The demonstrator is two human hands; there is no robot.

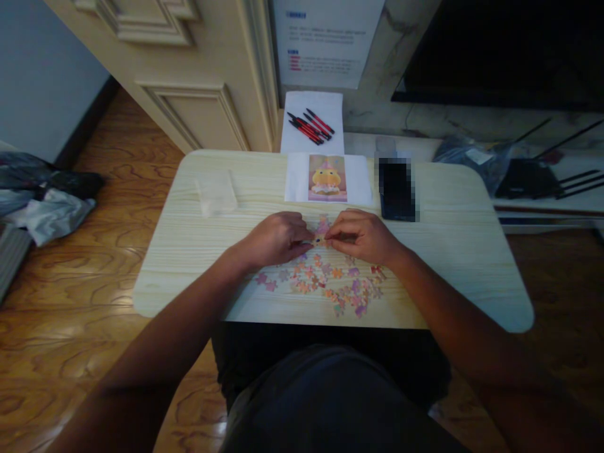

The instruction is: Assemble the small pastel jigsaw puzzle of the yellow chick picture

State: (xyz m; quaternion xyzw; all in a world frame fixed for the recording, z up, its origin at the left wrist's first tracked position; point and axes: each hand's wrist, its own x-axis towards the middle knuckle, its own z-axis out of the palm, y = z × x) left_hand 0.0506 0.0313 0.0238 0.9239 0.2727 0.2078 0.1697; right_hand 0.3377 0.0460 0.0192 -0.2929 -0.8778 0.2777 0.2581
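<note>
We see a pale wooden table (448, 251) with rounded corners. On it lie scattered jigsaw pieces (325, 283) near our edge, a picture card (327, 178) of a yellow duck, a dark phone (396, 190) beside it, and a clear plastic bag (216, 194) farther left.

One head-worn camera looks steeply down, close above the table (472, 264).
</note>
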